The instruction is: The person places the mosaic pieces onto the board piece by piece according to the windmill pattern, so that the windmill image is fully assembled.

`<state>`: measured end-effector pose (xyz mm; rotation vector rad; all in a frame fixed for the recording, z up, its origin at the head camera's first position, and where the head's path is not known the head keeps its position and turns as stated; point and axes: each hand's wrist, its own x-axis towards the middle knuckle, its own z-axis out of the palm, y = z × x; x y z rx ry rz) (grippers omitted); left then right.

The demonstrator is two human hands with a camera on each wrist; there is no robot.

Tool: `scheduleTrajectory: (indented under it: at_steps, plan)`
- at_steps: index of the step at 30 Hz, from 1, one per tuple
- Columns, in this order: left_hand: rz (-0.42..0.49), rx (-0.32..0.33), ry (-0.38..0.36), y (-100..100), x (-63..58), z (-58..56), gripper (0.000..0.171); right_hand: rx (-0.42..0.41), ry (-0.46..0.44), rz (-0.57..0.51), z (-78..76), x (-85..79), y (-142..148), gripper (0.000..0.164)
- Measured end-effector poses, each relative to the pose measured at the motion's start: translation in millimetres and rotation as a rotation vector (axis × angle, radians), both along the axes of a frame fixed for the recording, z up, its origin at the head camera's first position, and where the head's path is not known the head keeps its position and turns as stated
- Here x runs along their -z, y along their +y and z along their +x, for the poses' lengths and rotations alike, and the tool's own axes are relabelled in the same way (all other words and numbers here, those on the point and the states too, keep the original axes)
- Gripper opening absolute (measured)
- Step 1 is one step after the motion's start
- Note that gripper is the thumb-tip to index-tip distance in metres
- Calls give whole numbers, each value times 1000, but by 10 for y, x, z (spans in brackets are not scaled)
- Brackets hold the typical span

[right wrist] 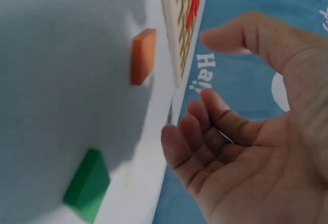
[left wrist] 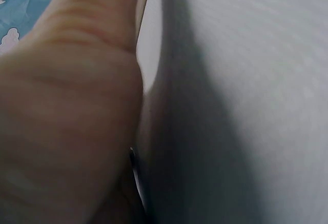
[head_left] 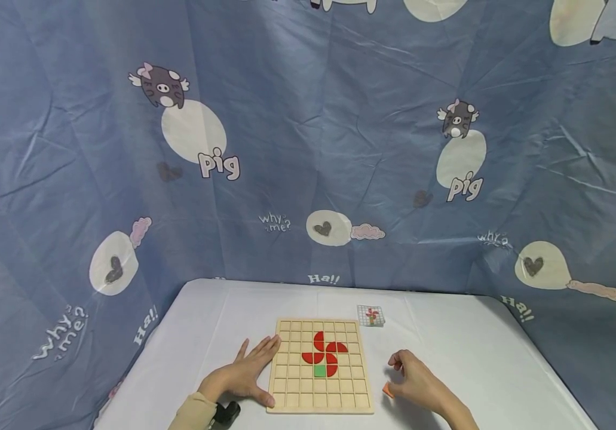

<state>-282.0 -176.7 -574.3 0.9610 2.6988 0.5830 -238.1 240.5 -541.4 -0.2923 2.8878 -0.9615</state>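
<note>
A wooden grid board point(head_left: 288, 385) lies on the white table. My left hand point(head_left: 248, 370) rests along its left edge with fingers spread, the thumb by the near left corner. Red rounded pieces point(head_left: 318, 358) form a pinwheel on the grid, and a green square piece point(head_left: 319, 371) sits just below its middle. Right of the board, my right hand point(head_left: 422, 383) hovers over the table, fingers loosely bent and thumb apart, holding nothing. An orange block point(right wrist: 144, 57) lies on the table close to that hand. The right wrist view also shows a green block point(right wrist: 88, 188) on the table, hidden in the head view.
A small card point(head_left: 370, 316) with a printed grid and pinwheel picture lies beyond the board's far right corner. Blue patterned cloth point(head_left: 286, 149) hangs behind and beside the table. A black band point(head_left: 226, 413) is around the left wrist.
</note>
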Motion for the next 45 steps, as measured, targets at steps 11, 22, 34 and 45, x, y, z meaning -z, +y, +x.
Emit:
scheduleTrajectory:
  at_steps: [11,22,34,45]
  plan:
    - [2,-10,-11,-10,0,7,128,-27,-70,-4,0,148,30,35]
    - [1,-12,-17,-14,40,-13,127,-49,-56,-28,-14,210,19,25]
    - [6,4,-4,-3,28,-8,128,-60,-31,-23,-7,221,27,23]
    - [14,3,-17,2,6,-3,128,-11,20,25,-23,189,-56,25]
